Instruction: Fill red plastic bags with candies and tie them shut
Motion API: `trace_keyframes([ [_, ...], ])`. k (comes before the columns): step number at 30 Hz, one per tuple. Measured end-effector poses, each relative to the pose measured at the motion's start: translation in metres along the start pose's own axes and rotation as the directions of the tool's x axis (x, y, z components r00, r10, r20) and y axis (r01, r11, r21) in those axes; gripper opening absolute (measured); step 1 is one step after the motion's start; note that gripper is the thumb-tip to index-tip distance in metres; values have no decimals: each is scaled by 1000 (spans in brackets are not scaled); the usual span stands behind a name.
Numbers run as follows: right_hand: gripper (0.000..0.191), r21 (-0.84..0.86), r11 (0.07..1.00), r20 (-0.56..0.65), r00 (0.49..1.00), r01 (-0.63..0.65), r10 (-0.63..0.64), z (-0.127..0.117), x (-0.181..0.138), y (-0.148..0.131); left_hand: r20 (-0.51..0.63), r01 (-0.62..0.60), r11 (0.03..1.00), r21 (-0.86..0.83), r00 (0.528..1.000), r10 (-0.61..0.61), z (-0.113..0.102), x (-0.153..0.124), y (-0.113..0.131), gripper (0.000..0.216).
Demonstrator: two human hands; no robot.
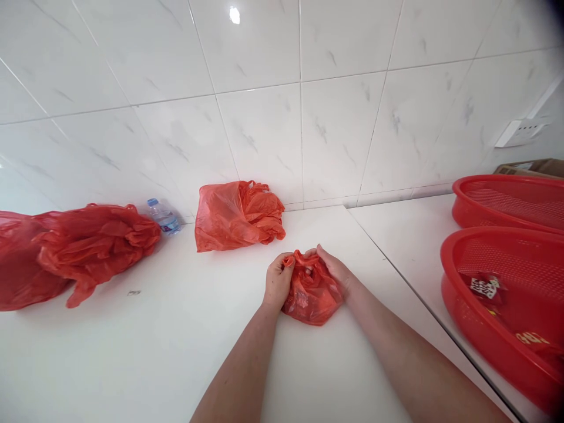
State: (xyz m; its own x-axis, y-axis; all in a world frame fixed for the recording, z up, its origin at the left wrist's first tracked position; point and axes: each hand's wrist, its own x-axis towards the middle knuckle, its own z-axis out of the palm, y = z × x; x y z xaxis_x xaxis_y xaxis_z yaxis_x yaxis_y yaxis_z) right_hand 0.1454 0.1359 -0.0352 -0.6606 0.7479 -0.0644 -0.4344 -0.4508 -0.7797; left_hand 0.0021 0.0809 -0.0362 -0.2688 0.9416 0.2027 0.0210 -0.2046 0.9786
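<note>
A small red plastic bag is between my two hands, just above or on the white table. My left hand pinches the left side of its gathered top, thumb against a loop of the plastic. On the other side, my right hand is at the bag's upper right edge with its thumb raised and its fingers partly hidden behind the plastic; they appear to grip it. What the bag holds, if anything, cannot be made out.
Behind my hands a larger red plastic bag leans near the tiled wall. A water bottle and bundled red bags are at left. Two red plastic baskets stand at right, the nearer holding small packets.
</note>
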Motion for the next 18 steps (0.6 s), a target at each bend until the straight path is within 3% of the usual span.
trace_keyframes([
  [4, 23, -75, 996, 56, 998, 37, -33, -2, 1, 0, -69, -13, 999, 30, 997, 16, -4, 0, -4, 21],
  [9, 32, -158, 987, 77, 997, 31, -19, 1, 0, -1, 1, 36, 998, -55, 999, -36, -3, -2, 1, 38],
  [13, 40, -228, 972, 70, 997, 49, -33, 0, 0, -2, 48, 46, 995, -84, 998, -42, -2, -1, 3, 29],
  [18, 52, -363, 931, 48, 999, 25, -9, -3, 1, -3, 5, 98, 988, -119, 995, -98, -8, 3, -2, 28],
])
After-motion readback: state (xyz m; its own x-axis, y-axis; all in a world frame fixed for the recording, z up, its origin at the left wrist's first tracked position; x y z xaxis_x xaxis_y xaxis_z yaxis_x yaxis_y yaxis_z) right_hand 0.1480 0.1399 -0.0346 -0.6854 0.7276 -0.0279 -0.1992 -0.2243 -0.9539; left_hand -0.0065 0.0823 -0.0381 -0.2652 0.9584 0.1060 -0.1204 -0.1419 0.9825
